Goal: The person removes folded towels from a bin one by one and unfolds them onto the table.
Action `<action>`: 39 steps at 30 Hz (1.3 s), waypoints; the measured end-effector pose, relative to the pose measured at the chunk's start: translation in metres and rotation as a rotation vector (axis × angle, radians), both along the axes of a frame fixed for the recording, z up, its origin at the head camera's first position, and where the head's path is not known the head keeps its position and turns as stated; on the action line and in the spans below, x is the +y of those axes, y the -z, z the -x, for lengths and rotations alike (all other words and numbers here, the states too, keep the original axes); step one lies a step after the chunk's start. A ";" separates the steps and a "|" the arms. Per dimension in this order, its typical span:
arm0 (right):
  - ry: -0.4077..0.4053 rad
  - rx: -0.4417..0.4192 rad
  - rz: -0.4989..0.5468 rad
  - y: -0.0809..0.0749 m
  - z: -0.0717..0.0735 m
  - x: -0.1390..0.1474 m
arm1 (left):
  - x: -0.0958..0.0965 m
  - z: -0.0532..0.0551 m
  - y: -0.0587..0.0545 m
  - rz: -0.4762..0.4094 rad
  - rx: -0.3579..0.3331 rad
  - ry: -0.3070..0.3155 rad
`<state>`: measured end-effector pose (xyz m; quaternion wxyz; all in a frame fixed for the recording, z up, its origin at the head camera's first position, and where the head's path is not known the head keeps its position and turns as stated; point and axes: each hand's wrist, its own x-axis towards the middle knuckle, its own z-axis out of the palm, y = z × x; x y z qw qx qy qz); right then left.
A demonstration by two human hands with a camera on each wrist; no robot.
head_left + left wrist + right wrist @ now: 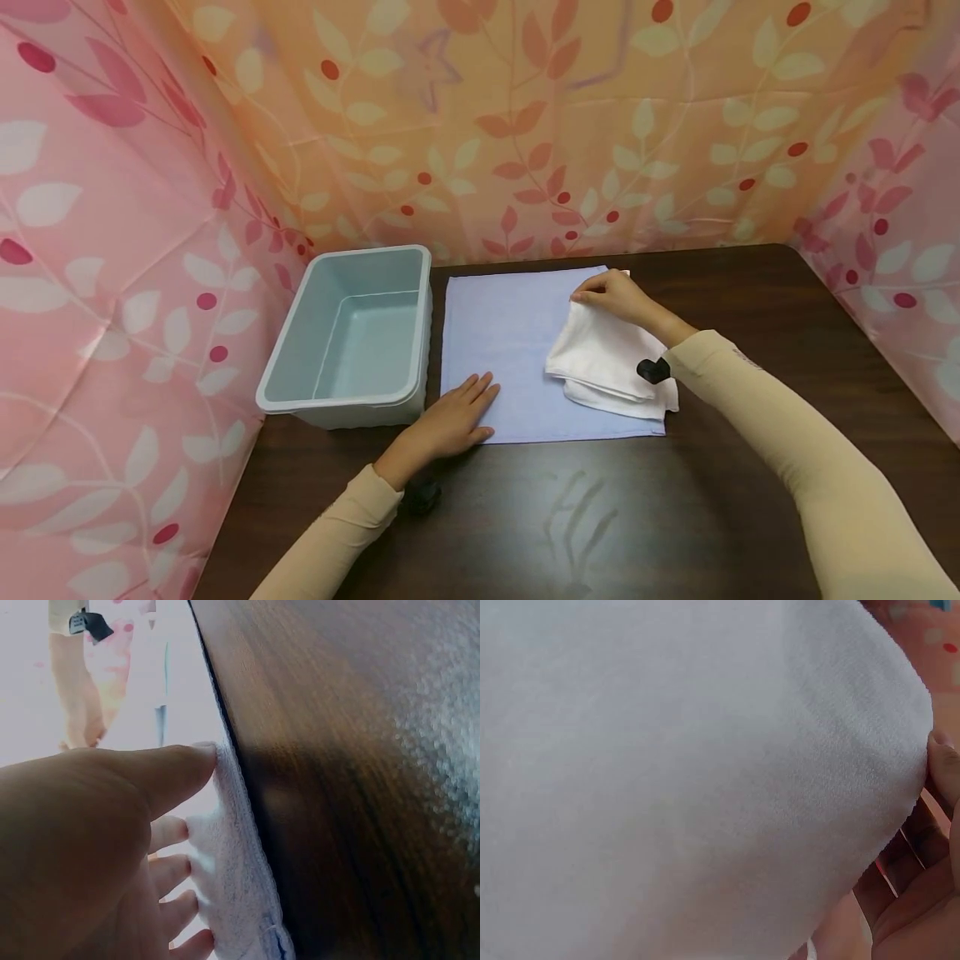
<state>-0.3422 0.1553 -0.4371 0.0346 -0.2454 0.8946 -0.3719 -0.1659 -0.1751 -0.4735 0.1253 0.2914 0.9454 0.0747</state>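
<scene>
Only writing I can spot is some tiny print by the cuff of the right sleeve (750, 408), too small to read. Count: one bin (337, 406), one lilac cloth (502, 333), and a layered white cloth (607, 358); can't tell if that's one folded or a couple stacked. The right hand (618, 297) has the white cloth's upper-left corner pinched and lifted. That cloth sits on the lilac one's right side, poking past its right edge. Left hand (450, 419) is flat, fingers out, on the lilac cloth's near-left corner. Bin's just left of the lilac cloth, pretty tight, near the desk's (727, 517) left edge. Way more room on the right and near sides.
</scene>
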 end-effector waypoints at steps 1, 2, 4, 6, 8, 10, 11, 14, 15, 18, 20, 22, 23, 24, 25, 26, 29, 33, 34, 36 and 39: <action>-0.005 -0.005 -0.008 0.003 0.002 0.000 | 0.001 0.000 0.000 -0.002 0.000 0.000; -0.006 -0.010 -0.016 0.005 0.003 0.001 | 0.001 0.000 0.000 -0.002 -0.002 0.001; -0.002 -0.016 -0.032 0.010 0.005 0.003 | 0.003 -0.001 0.000 -0.004 -0.006 0.003; 0.023 -0.019 -0.046 0.013 0.006 0.007 | 0.004 -0.001 -0.001 -0.005 -0.007 0.005; 0.061 -0.026 -0.055 0.013 0.006 0.013 | 0.005 -0.001 -0.001 -0.002 -0.005 0.005; 0.099 -0.038 -0.055 0.011 0.006 0.023 | 0.005 -0.001 0.000 0.003 -0.005 0.000; 0.117 -0.046 -0.056 0.010 0.005 0.030 | 0.005 -0.001 0.000 0.006 -0.004 -0.003; 0.154 -0.070 -0.076 0.008 0.002 0.053 | 0.004 -0.001 0.000 0.014 -0.007 -0.011; 0.161 -0.073 -0.097 0.009 0.000 0.062 | 0.003 -0.001 0.000 0.016 -0.009 -0.013; 0.182 -0.111 -0.172 0.013 -0.006 0.086 | 0.002 -0.001 0.001 0.017 -0.004 -0.015; 0.175 -0.142 -0.222 0.017 -0.009 0.098 | 0.001 -0.001 0.002 0.021 -0.001 -0.019; 0.156 -0.172 -0.256 0.020 -0.012 0.106 | 0.000 -0.001 0.002 0.020 0.004 -0.022; 0.141 -0.180 -0.270 0.021 -0.013 0.108 | 0.000 -0.001 0.002 0.026 0.002 -0.025; 0.130 -0.187 -0.278 0.022 -0.014 0.110 | 0.000 -0.001 0.001 0.023 0.001 -0.026; 0.122 -0.192 -0.284 0.022 -0.014 0.110 | -0.001 -0.001 0.001 0.021 0.002 -0.026; 0.115 -0.195 -0.286 0.022 -0.014 0.110 | -0.001 -0.001 0.001 0.017 0.001 -0.027; 0.116 -0.173 -0.283 0.019 -0.013 0.107 | -0.001 0.000 -0.001 0.014 -0.007 -0.028; 0.139 -0.102 -0.269 0.012 -0.008 0.105 | 0.000 0.000 0.001 0.002 -0.007 -0.021; 0.146 -0.086 -0.265 0.010 -0.006 0.104 | 0.000 0.000 0.001 -0.002 -0.006 -0.018; 0.159 -0.071 -0.255 0.008 -0.002 0.103 | 0.000 0.000 0.003 -0.004 -0.001 -0.013; 0.176 -0.061 -0.256 0.013 0.003 0.101 | 0.001 0.000 0.003 -0.008 -0.003 -0.009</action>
